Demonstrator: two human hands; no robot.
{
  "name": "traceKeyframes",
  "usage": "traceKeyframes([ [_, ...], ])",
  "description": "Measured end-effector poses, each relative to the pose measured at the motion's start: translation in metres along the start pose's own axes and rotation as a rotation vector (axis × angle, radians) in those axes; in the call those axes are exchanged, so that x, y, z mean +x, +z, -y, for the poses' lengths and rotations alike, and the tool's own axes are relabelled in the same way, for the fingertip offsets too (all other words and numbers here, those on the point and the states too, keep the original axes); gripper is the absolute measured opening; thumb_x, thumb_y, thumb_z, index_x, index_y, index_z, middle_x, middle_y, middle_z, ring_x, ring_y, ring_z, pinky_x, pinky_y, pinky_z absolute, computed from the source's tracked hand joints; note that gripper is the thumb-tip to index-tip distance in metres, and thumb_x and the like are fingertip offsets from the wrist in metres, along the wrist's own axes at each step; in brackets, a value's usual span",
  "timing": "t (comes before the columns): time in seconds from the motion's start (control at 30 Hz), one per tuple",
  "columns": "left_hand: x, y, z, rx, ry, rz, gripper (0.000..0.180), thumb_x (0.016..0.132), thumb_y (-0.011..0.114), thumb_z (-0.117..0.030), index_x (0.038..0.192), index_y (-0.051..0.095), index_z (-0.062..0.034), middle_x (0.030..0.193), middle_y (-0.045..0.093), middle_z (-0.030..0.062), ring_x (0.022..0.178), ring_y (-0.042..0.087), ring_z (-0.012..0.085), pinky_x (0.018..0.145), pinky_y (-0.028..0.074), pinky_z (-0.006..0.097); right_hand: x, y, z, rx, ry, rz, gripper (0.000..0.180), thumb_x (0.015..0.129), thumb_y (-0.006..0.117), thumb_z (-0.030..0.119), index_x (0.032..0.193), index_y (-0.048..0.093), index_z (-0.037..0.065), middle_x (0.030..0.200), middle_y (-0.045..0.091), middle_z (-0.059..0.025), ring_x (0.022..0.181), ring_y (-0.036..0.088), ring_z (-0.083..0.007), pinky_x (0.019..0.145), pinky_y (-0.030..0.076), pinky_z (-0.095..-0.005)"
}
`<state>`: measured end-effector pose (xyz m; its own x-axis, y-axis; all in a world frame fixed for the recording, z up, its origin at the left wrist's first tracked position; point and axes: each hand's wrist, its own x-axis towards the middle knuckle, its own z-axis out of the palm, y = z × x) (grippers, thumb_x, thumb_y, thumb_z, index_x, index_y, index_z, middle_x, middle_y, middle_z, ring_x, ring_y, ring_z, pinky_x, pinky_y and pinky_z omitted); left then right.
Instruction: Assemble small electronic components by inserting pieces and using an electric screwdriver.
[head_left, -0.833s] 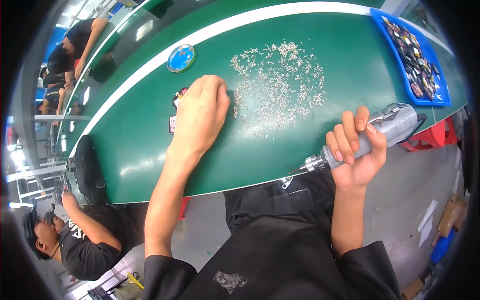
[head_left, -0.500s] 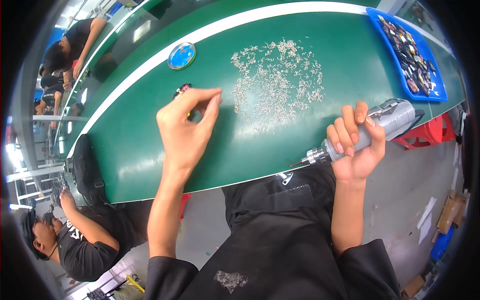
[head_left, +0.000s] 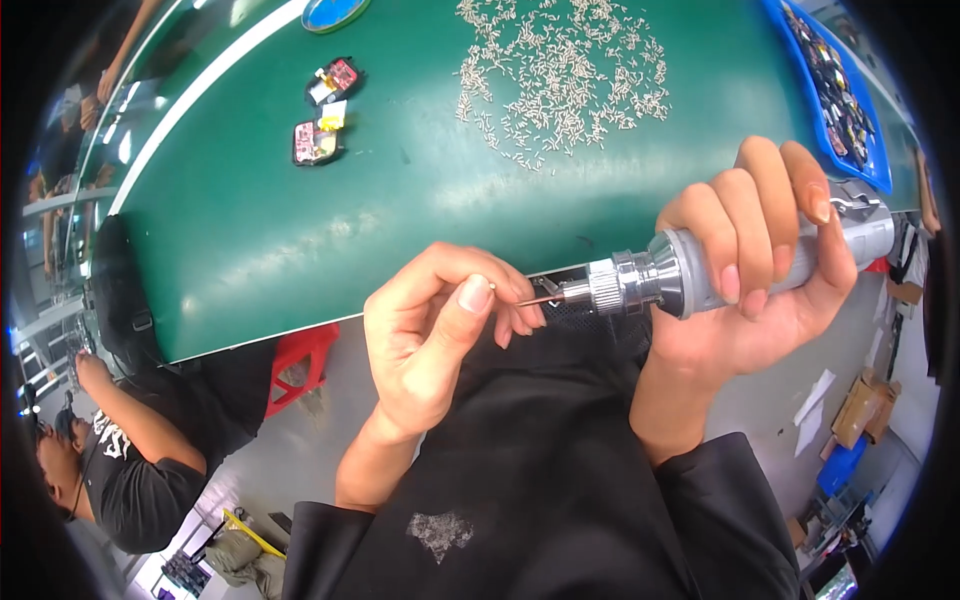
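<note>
My right hand (head_left: 755, 245) is wrapped round the grey body of an electric screwdriver (head_left: 690, 270), held level above my lap at the table's edge. Its thin metal bit (head_left: 540, 300) points left, toward my left hand (head_left: 430, 330). Thumb and index finger of that hand are pinched together on a tiny pale screw-like piece (head_left: 492, 287), mostly hidden by the fingertips. The bit's tip is close beside these fingers; whether they touch cannot be made out. Many small silvery screw-like pieces (head_left: 560, 80) lie scattered on the green table (head_left: 250, 270).
On the table's left lie two small black-cased circuit assemblies (head_left: 318, 142) with a yellow part between them. A round dish with a blue inside (head_left: 332, 12) is farther back. At the far right stands a blue tray (head_left: 815, 75) of similar assemblies. A co-worker (head_left: 140, 470) sits at left.
My left hand has come down and right from above the table to the screwdriver's tip. The screwdriver has risen slightly and turned more level. My view has tilted down.
</note>
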<state>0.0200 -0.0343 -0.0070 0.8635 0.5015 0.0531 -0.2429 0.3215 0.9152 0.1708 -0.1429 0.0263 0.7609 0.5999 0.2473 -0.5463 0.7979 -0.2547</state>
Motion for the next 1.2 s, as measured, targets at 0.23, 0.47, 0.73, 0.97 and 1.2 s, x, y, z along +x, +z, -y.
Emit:
traceKeyframes([
  [0.23, -0.005, 0.002, 0.002, -0.080, 0.020, 0.052, 0.019, 0.096, 0.049, -0.010, 0.090, 0.057, 0.0055, 0.081, 0.062, 0.0173, 0.068, 0.058, 0.0155, 0.060, 0.046, 0.025, -0.003, 0.006, -0.008, -0.016, -0.014, -0.013, 0.012, 0.084, 0.055, 0.014, 0.086, 0.046, 0.006, 0.065, 0.040, -0.0002, 0.046, 0.042, -0.0101, 0.051, 0.040, -0.0267],
  [0.47, -0.004, -0.004, -0.002, 0.063, 0.006, 0.068, 0.018, 0.095, 0.049, -0.006, 0.086, 0.058, 0.0068, 0.077, 0.062, 0.0142, 0.067, 0.057, 0.0145, 0.059, 0.045, 0.025, -0.003, 0.004, -0.001, -0.159, 0.044, 0.078, 0.013, 0.084, 0.055, 0.016, 0.086, 0.046, 0.006, 0.065, 0.041, -0.0011, 0.046, 0.042, -0.0104, 0.051, 0.040, -0.0272],
  [0.73, -0.002, -0.004, 0.004, 0.466, 0.132, 0.139, 0.017, 0.093, 0.049, -0.005, 0.082, 0.056, 0.0061, 0.071, 0.061, 0.0126, 0.062, 0.056, 0.0151, 0.052, 0.041, 0.025, -0.003, -0.003, 0.005, -0.249, 0.137, 0.150, 0.012, 0.087, 0.050, 0.017, 0.089, 0.047, 0.005, 0.066, 0.042, -0.0029, 0.045, 0.041, -0.0112, 0.051, 0.039, -0.0277],
  [0.97, 0.013, -0.001, 0.002, 0.462, 0.057, 0.136, 0.010, 0.091, 0.053, -0.002, 0.089, 0.059, 0.0060, 0.073, 0.062, 0.0110, 0.063, 0.059, 0.0165, 0.059, 0.047, 0.026, 0.008, -0.015, 0.001, -0.194, 0.065, 0.066, 0.012, 0.088, 0.048, 0.016, 0.090, 0.047, 0.004, 0.065, 0.040, -0.0018, 0.045, 0.040, -0.0094, 0.050, 0.038, -0.0268],
  [1.2, 0.029, -0.013, -0.025, 0.829, 0.206, -0.080, 0.016, 0.091, 0.057, -0.008, 0.100, 0.057, 0.0053, 0.072, 0.062, 0.0087, 0.060, 0.057, 0.0134, 0.058, 0.046, 0.024, 0.011, -0.026, 0.012, -0.125, -0.049, -0.123, 0.011, 0.088, 0.048, 0.015, 0.084, 0.043, 0.006, 0.063, 0.038, -0.0013, 0.043, 0.036, -0.0092, 0.047, 0.037, -0.0262],
])
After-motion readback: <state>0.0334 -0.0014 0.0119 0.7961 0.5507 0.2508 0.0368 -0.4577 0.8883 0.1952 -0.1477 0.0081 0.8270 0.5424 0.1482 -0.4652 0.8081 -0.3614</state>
